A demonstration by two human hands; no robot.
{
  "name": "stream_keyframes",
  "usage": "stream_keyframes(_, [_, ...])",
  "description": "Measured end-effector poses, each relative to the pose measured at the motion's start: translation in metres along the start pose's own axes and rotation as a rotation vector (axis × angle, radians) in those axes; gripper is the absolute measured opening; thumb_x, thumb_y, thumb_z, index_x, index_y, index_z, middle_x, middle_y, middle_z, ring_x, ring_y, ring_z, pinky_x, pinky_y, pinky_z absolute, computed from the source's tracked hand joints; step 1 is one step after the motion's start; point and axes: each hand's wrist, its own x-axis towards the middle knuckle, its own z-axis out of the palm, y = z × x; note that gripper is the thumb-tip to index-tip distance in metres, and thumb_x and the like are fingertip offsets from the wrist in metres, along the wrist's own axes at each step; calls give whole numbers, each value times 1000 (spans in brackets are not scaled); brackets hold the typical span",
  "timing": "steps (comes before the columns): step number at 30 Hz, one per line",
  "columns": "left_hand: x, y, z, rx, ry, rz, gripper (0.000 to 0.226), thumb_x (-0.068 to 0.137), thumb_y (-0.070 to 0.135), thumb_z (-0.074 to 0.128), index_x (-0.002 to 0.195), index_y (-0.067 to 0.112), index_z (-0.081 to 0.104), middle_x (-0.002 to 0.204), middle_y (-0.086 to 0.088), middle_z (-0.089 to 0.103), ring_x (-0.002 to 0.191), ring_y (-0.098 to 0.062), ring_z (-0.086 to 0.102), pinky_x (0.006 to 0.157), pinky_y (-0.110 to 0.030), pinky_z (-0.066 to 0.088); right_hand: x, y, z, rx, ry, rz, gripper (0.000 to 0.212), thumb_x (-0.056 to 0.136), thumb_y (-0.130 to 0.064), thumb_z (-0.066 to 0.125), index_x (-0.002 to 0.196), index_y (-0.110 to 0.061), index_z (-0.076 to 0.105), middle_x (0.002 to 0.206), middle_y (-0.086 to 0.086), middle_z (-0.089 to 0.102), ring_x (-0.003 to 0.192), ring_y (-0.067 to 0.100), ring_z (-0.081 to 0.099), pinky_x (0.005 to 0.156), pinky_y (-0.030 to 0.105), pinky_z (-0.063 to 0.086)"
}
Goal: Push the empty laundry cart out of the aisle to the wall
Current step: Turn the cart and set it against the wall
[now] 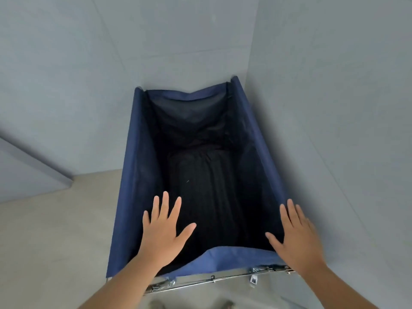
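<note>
Two flat, spread hands above one laundry cart set in a wall corner.

The left hand [163, 228] and right hand [295, 234] are both splayed, fingers straight, grasping nothing; whether they touch the fabric cannot be told. The single blue laundry cart [133, 175] has its far end close to the grey wall [66, 74], a second wall [334, 108] along its right side, on the beige floor [55, 241].

The laundry cart [133, 175] hides its own wheels and lower frame.
</note>
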Motion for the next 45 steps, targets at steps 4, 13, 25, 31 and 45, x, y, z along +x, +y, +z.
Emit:
stream_keyframes(4, [-26, -36, 0, 36, 47, -169, 91, 83, 81, 1, 159, 31, 0, 167, -5, -16, 153, -29, -18, 121, -58, 9, 1, -2, -2, -32, 1, -18, 92, 94, -67, 42, 161, -13, 7, 170, 9, -4, 158, 29, 8, 123, 41, 21])
stream_keyframes(13, [-59, -98, 13, 102, 4, -378, 82, 92, 71, 17, 160, 26, 6, 169, -12, 4, 154, -38, 0, 119, -53, 19, 0, 3, -5, -63, 3, -51, 87, 92, -70, 43, 160, -20, 21, 171, 8, -1, 156, 29, 15, 118, 42, 31])
stream_keyframes(25, [-62, -108, 26, -22, 121, -207, 79, 92, 56, 44, 154, 9, 30, 160, -23, 27, 149, -41, 21, 111, -56, 38, 0, 2, -2, 52, 59, -32, 82, 93, -59, 55, 159, -18, 27, 171, 4, 3, 156, 27, 17, 119, 45, 32])
stream_keyframes(31, [-62, -109, 32, -14, 158, -195, 80, 92, 53, 56, 155, 12, 28, 165, -20, 17, 153, -39, 14, 113, -56, 35, -2, 4, 2, 78, 90, -33, 80, 93, -59, 56, 158, -20, 28, 171, 1, 3, 154, 26, 21, 115, 45, 35])
stream_keyframes(45, [-59, -112, 39, 43, 228, -129, 84, 90, 60, 54, 155, 14, 25, 165, -20, 16, 151, -41, 18, 107, -60, 40, 0, 9, 7, 67, 115, -24, 80, 92, -65, 49, 158, -28, 25, 171, -10, -2, 149, 24, 32, 104, 44, 46])
